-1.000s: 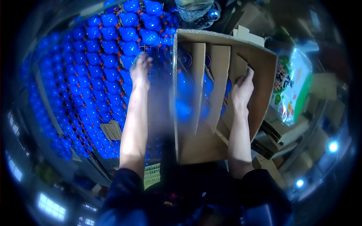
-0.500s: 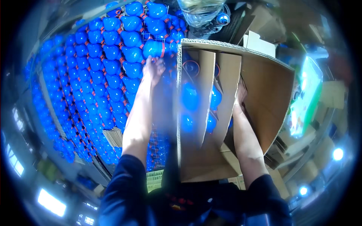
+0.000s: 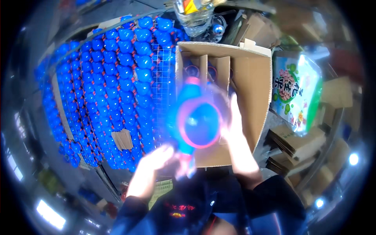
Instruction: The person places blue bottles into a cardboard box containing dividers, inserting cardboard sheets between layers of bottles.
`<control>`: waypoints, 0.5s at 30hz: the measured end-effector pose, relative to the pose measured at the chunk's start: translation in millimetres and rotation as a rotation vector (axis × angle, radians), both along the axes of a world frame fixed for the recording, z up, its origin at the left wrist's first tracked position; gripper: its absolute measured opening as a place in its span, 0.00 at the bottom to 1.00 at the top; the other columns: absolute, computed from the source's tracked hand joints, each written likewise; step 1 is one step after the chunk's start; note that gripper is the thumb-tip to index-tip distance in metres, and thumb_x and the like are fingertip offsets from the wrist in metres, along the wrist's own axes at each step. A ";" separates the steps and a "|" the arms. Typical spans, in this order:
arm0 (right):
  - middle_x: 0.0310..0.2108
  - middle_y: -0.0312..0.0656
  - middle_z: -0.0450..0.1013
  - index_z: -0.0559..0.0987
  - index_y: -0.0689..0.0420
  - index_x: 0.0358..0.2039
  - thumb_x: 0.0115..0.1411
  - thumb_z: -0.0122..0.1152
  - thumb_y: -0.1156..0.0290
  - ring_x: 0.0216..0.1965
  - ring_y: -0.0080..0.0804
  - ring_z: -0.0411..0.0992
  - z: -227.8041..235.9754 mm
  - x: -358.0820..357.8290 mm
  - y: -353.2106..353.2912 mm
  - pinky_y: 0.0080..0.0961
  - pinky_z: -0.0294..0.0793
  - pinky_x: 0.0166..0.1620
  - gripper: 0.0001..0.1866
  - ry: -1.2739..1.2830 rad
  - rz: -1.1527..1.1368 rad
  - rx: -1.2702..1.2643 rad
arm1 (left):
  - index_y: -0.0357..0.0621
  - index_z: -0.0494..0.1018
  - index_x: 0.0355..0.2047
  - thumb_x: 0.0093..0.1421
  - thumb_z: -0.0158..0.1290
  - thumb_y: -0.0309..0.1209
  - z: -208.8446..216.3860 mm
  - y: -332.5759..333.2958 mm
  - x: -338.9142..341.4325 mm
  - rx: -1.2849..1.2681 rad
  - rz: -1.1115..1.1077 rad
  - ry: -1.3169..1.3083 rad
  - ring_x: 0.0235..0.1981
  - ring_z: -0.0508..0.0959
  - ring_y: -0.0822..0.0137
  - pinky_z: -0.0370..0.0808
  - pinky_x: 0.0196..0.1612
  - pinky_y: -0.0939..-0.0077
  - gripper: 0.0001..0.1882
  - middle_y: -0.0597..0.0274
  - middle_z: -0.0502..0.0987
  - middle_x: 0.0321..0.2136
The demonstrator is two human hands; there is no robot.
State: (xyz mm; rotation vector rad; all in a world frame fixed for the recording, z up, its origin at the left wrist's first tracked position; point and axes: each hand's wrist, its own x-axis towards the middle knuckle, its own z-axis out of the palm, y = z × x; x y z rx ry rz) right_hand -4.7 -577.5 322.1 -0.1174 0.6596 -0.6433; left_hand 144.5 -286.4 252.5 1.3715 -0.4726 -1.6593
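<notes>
A blue hollow plastic piece with a red rim around its wide round mouth (image 3: 201, 119) is held up in front of the box, smeared by motion. Its narrower ends carry reddish collars. My right hand (image 3: 235, 123) is at its right side, thumb by the rim and fingers reaching up along it. Close to the lower-left end of the piece is my left hand (image 3: 158, 156), its fingers too blurred to read. Behind the piece stands an open cardboard box (image 3: 256, 94) with upright cardboard dividers (image 3: 223, 70); red-rimmed round mouths show between them.
Many similar blue bulb-shaped pieces (image 3: 125, 58) lie in rows on a wire rack (image 3: 162, 70) at left, with a small cardboard stack (image 3: 122, 140) on them. To the right are a printed plastic bag (image 3: 299, 94) and flattened cartons (image 3: 295, 143). Clear-wrapped goods (image 3: 196, 19) stand behind.
My left hand has come back from the rack toward me. My right hand has risen out of the box. A blue piece is now up between them, and one place on the rack is bare.
</notes>
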 end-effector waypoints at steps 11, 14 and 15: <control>0.47 0.47 0.70 0.66 0.59 0.56 0.67 0.48 0.56 0.48 0.34 0.73 -54.2 -67.6 -8.8 0.34 0.74 0.53 0.23 0.185 -0.143 0.070 | 0.40 0.74 0.37 0.68 0.45 0.47 -243.0 -299.5 176.4 0.548 0.566 -0.267 0.22 0.71 0.70 0.68 0.28 0.75 0.20 0.62 0.77 0.29; 0.45 0.45 0.71 0.67 0.59 0.55 0.67 0.48 0.55 0.45 0.30 0.73 -68.5 -68.2 -6.8 0.29 0.75 0.50 0.24 0.202 -0.174 0.138 | 0.39 0.73 0.39 0.68 0.45 0.46 -288.9 -328.3 171.8 0.591 0.537 -0.383 0.23 0.71 0.70 0.69 0.29 0.75 0.20 0.61 0.77 0.30; 0.45 0.45 0.71 0.67 0.59 0.55 0.67 0.49 0.55 0.45 0.30 0.73 -68.4 -70.8 -7.6 0.28 0.75 0.50 0.24 0.276 -0.118 0.050 | 0.39 0.73 0.40 0.68 0.45 0.46 -299.5 -331.0 170.9 0.598 0.533 -0.417 0.23 0.72 0.70 0.70 0.29 0.75 0.20 0.61 0.77 0.30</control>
